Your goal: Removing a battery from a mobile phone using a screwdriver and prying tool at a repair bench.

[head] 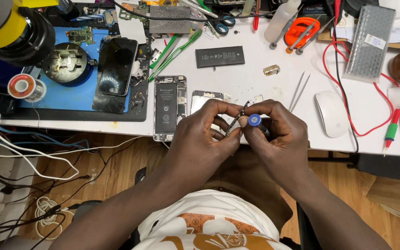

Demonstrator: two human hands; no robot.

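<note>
The left hand (200,134) pinches a small dark phone part (237,121); the right hand's (278,134) grip is closed on a blue-capped screwdriver (255,121) set against it. Just beyond the grip, the opened phone (166,109) lies on the desk (255,78), battery (220,56) already out, reassembly seemingly left.

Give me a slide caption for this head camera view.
Two hands work a blue-capped screwdriver against a small dark part beside an opened phone.
</note>
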